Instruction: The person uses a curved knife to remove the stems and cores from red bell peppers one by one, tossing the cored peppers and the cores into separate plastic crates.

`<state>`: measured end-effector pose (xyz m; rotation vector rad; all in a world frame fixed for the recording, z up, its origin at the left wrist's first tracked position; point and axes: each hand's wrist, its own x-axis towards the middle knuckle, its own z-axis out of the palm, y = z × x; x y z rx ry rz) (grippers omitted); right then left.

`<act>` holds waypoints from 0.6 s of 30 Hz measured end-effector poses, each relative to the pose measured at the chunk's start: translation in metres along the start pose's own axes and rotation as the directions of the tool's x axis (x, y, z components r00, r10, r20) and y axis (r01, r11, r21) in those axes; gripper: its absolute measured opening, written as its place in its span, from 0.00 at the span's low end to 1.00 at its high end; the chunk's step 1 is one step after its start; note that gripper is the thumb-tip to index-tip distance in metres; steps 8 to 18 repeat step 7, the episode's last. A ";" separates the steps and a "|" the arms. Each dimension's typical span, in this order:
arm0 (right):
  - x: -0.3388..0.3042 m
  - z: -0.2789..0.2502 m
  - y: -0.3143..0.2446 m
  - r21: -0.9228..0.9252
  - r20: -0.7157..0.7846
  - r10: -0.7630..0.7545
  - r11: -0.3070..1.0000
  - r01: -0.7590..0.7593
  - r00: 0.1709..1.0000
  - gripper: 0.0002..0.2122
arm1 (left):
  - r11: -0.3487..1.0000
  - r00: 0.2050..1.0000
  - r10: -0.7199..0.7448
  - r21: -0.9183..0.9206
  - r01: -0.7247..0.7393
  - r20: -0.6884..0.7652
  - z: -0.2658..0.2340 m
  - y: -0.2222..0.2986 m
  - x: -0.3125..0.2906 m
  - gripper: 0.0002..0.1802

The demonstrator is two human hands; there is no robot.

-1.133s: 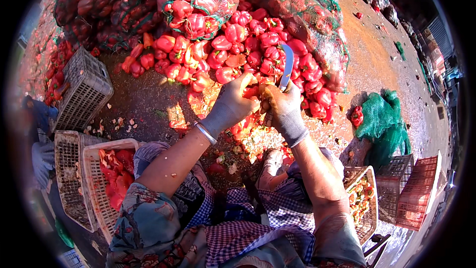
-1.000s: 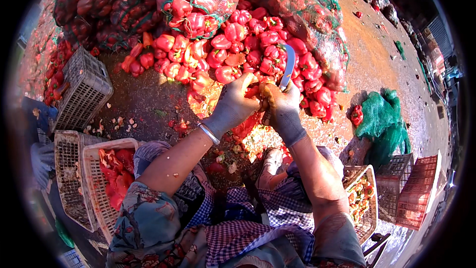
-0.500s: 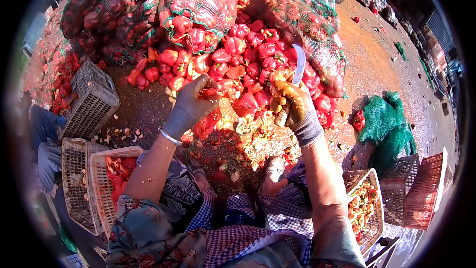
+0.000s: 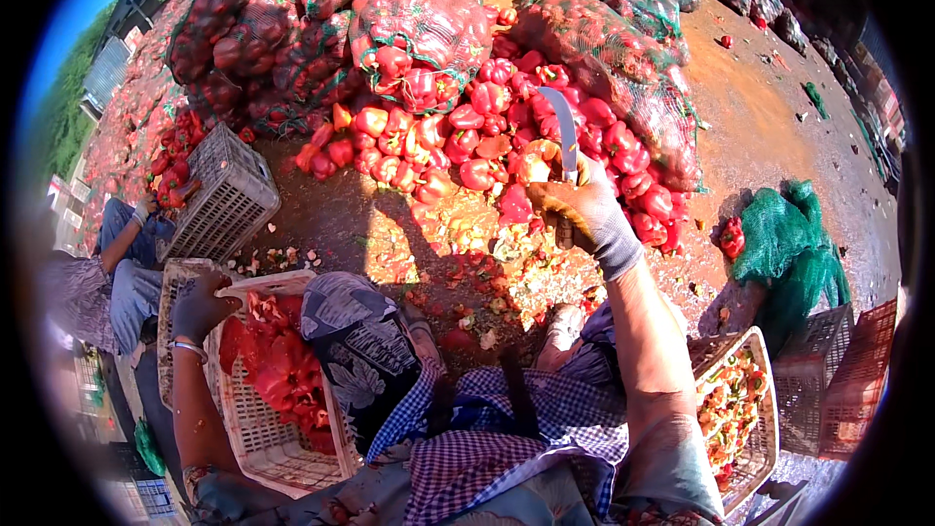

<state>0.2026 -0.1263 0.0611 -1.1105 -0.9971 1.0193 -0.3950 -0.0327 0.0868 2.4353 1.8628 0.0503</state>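
My right hand (image 4: 577, 210), in a stained grey work glove, is closed round the handle of a curved knife (image 4: 563, 125), its blade pointing up. Over the rim of a dirty white plastic crate (image 4: 255, 438) at the left is my gloved left hand (image 4: 203, 306), with its fingers apart and nothing seen in them. Cut red pepper pieces (image 4: 282, 360) lie in that crate. Beyond my hands spreads a pile of loose red bell peppers (image 4: 487, 122), some in bright sun.
Full mesh sacks of peppers (image 4: 421, 29) stand behind the pile. Pepper scraps (image 4: 526, 278) litter the floor by my feet. On the right are a crate of trimmings (image 4: 730, 409), green netting (image 4: 784, 244) and more crates (image 4: 857, 380). At the left, another person (image 4: 127, 263) sits beside a grey crate (image 4: 229, 195).
My left hand has swung from above the pepper pile to the left crate. My right hand still holds the knife near the pile. The view has shifted toward the left.
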 end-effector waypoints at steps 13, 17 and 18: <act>-0.012 0.015 -0.015 -0.373 0.126 0.161 0.922 -0.104 0.979 0.26 | 0.628 0.929 0.370 -0.738 -0.246 0.005 0.010 0.216 0.088 0.19; -0.012 0.015 -0.015 -0.373 0.126 0.161 0.922 -0.104 0.979 0.26 | 0.628 0.929 0.370 -0.738 -0.246 0.005 0.010 0.216 0.088 0.19; -0.012 0.015 -0.015 -0.373 0.126 0.161 0.922 -0.104 0.979 0.26 | 0.628 0.929 0.370 -0.738 -0.246 0.005 0.010 0.216 0.088 0.19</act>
